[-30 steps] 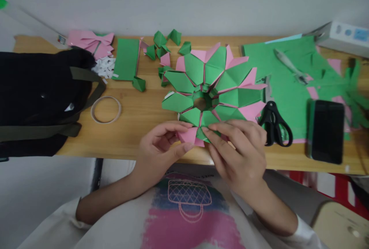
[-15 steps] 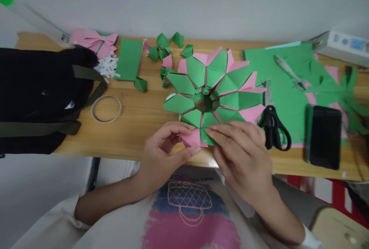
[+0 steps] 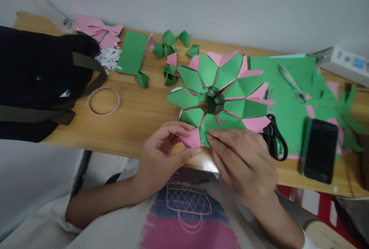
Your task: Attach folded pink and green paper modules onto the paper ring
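Nearest the person, the left hand [image 3: 164, 147] pinches a pink flap [image 3: 191, 139] between thumb and fingers. Beside it, the right hand [image 3: 245, 164] has its fingers bunched on a green petal [image 3: 205, 133]; its thumb is hidden, so whether that grip closes from below cannot be told. Flap and petal belong to the near edge of the paper ring [image 3: 207, 68], which lies mid-desk [image 3: 129, 130]. The step looks like fitting or pressing this joint. It would go best with the left pinch firm but light, the right fingers pressing close to the seam, and the folds lined up first; a hard push could crease the petal or spread its neighbours. The scissors [image 3: 271, 137] sit close to the ring's right side, worth minding if it turns. Loose folds [image 3: 169, 38] lie beyond.
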A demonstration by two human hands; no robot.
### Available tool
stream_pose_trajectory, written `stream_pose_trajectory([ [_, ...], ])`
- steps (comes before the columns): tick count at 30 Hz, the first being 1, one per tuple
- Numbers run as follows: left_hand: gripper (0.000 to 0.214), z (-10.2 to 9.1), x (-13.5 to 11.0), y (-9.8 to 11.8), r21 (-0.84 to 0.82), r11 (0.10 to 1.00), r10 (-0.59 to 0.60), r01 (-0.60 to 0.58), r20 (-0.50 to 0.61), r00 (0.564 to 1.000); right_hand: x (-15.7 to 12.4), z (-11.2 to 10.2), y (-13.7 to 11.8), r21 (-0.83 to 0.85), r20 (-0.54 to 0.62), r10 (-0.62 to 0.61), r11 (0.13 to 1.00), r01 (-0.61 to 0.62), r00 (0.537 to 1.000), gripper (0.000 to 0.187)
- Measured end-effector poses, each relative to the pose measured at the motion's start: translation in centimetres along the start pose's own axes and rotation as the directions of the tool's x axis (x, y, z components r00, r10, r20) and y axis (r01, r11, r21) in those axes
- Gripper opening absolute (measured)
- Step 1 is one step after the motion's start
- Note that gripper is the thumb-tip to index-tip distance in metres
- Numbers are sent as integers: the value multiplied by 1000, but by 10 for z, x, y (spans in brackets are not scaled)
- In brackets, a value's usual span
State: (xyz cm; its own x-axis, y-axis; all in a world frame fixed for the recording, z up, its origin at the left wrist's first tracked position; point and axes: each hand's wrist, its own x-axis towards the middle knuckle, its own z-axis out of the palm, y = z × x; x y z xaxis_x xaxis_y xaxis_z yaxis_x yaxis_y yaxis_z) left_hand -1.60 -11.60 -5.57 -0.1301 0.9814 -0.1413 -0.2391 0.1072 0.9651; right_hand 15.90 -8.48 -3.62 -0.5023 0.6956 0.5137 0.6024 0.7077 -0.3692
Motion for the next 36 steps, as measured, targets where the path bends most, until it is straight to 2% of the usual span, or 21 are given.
stream_pose_trajectory([
  [5,22,0,-1,0,-1,1000,26,-26,-13,1000,2,-2,3,-28,43,-20,999,21,999,18],
  [20,23,1,0,-3,-72,997,28,-28,-4,1000,4,-1,3,-18,22,-23,1000,23,999,17],
  [28,22,2,-2,-3,-41,999,25,-26,-25,999,6,-1,-1,-58,47,-47,997,50,998,14],
  [36,27,2,0,-4,-26,993,113,-113,-15,994,3,4,-5,-35,34,6,999,-5,999,10],
])
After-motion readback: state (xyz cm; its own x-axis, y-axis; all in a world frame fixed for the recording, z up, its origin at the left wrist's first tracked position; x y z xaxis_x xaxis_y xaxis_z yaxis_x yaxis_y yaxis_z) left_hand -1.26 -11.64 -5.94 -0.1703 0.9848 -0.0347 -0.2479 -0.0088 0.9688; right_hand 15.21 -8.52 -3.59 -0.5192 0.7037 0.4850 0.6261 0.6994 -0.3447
